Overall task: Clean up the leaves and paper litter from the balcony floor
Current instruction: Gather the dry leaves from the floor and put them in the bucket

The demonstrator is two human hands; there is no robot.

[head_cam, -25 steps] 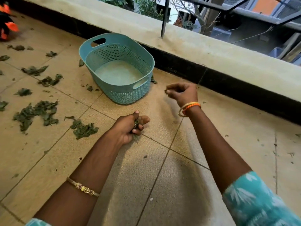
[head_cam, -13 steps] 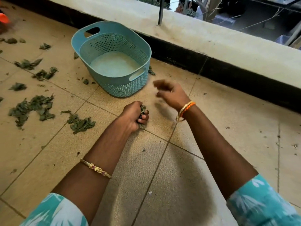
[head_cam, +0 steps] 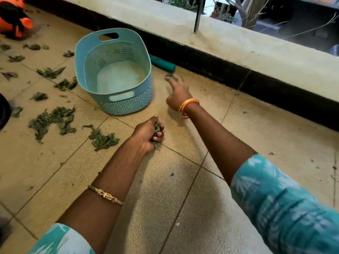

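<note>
Head view, left to right: loose leaves [head_cam: 53,120] litter the floor's [head_cam: 256,129] left side beside the basket [head_cam: 113,70]. Left hand [head_cam: 146,134] grips a leaf bunch [head_cam: 157,127]. Right hand [head_cam: 178,94], fingers spread and blurred, reaches for a leaf [head_cam: 169,75] near the far edge. Leaves look light, brittle; best pinched in clumps.

We see left hand [head_cam: 146,135] low over tiled floor [head_cam: 275,143], fingers curled round bunch of green leaves [head_cam: 157,127]. Right hand [head_cam: 178,95] reaches toward single leaf [head_cam: 169,75] by black skirting, fingers extended and blurred. Teal perforated basket [head_cam: 126,105] stands just left of right hand. Teal handle [head_cam: 162,63] lies behind basket. Loose leaf piles [head_cam: 53,120] scattered left of basket. Orange-and-black object [head_cam: 13,19] at far left corner.
</note>
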